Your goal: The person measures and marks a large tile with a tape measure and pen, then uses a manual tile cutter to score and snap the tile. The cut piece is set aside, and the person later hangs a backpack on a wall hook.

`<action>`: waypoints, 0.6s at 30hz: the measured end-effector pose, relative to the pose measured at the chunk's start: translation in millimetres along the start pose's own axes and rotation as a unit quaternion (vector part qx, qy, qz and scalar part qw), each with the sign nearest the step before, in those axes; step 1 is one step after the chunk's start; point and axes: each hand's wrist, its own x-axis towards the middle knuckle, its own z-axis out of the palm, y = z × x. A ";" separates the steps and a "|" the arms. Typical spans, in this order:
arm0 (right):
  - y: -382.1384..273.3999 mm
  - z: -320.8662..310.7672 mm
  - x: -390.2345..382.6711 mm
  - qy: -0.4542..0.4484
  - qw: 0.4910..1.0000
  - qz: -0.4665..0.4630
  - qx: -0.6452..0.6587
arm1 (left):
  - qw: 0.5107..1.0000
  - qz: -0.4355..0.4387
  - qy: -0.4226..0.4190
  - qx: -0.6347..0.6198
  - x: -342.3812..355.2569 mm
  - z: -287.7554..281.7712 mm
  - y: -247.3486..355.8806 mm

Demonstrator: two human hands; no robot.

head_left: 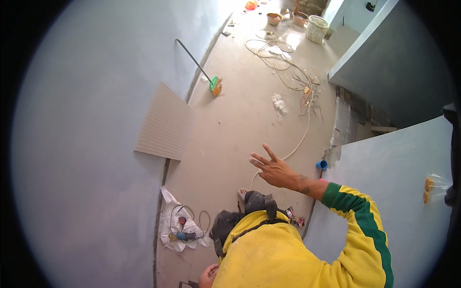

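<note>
My right hand (pixel 272 171) is held out over the tiled floor in front of my body. Its fingers are spread, and nothing is in it. The arm wears a yellow sleeve with a green stripe. Low in the picture, my left hand (pixel 208 275) is beside the yellow shirt (pixel 269 254); the shirt and the lower edge hide most of its fingers. Nearest to that hand, a blue angle grinder (pixel 185 235) with a looped cord lies on a crumpled white sack (pixel 170 211). A pale cable (pixel 303 137) runs across the floor past my right hand.
A ribbed beige panel (pixel 165 125) leans on the left wall, beyond it a green broom (pixel 214 84). Debris (pixel 279 106) lies mid-floor. Basins (pixel 274 19) and a white bucket (pixel 317 29) stand far off. A blue cup (pixel 321 165) and hanging plastic bag (pixel 434 187) are right.
</note>
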 end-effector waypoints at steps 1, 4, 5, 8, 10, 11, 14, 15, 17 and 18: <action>5.2 -13.5 9.5 0.005 1.000 -0.013 -0.013 | 1.000 -0.002 -0.014 0.020 3.6 -3.7 18.4; 22.2 -46.0 38.0 -0.018 0.999 -0.031 -0.028 | 0.996 -0.013 -0.058 0.069 28.6 -22.2 67.1; 28.4 -54.5 49.2 0.007 0.999 -0.032 -0.043 | 0.994 -0.018 -0.074 0.082 41.1 -27.0 83.9; 45.6 -82.0 76.5 -0.006 0.995 -0.057 -0.077 | 0.984 0.055 -0.094 0.142 78.8 -22.6 143.1; 54.6 -104.8 86.8 -0.024 0.994 -0.091 -0.054 | 0.963 0.144 -0.078 0.214 88.6 -4.7 191.5; 57.7 -116.7 93.4 0.017 0.991 -0.114 -0.061 | 0.942 0.200 -0.069 0.259 95.6 3.7 222.5; 66.5 -152.6 137.4 0.092 0.981 -0.169 -0.011 | 0.913 0.343 -0.057 0.214 126.2 25.9 343.2; 67.1 -163.3 154.7 0.118 0.975 -0.185 -0.018 | 0.888 0.415 -0.044 0.193 132.3 32.9 383.8; 71.9 -181.3 187.8 0.194 0.953 -0.231 0.007 | 0.886 0.446 -0.085 0.093 131.8 43.4 448.0; 74.2 -186.4 204.3 0.258 0.939 -0.225 0.009 | 0.875 0.457 -0.136 0.081 130.0 50.6 475.6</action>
